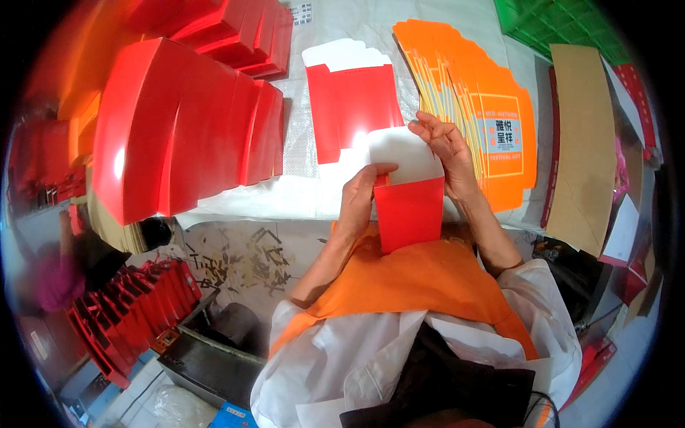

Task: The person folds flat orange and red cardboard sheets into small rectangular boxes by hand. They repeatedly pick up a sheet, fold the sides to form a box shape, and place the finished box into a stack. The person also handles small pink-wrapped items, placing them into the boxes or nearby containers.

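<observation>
The workplace is a room with a desk [250, 196] under a pale sheet, and a light floor [303, 239] in front of it. At the far left, a blurred second person [53, 278] in a magenta top is visible. Below, a row of red boxes [135, 314] leans in a slanting file. On the left part of the desk, large glossy red cartons [178, 135] stand in close overlapping rows. On the floor beneath, scraps [239, 264] are scattered. Nearer the middle, a red blank [353, 107] with a scalloped white end lies on the desk. The left hand [360, 200] is closed on the left edge of a red box piece [410, 207], its thumb across the white inner face. That piece is upright between the two hands, at the desk's near edge and against the wearer's orange apron [414, 285], with its white flap raised. The right hand [449, 146] is at the flap's right edge, fingers bent; whether they pinch it cannot be determined. Just beyond lie fanned orange sheets [492, 103] with a printed panel. At the right are a brown cardboard panel [585, 143] and, behind it, a green crate [560, 25].
</observation>
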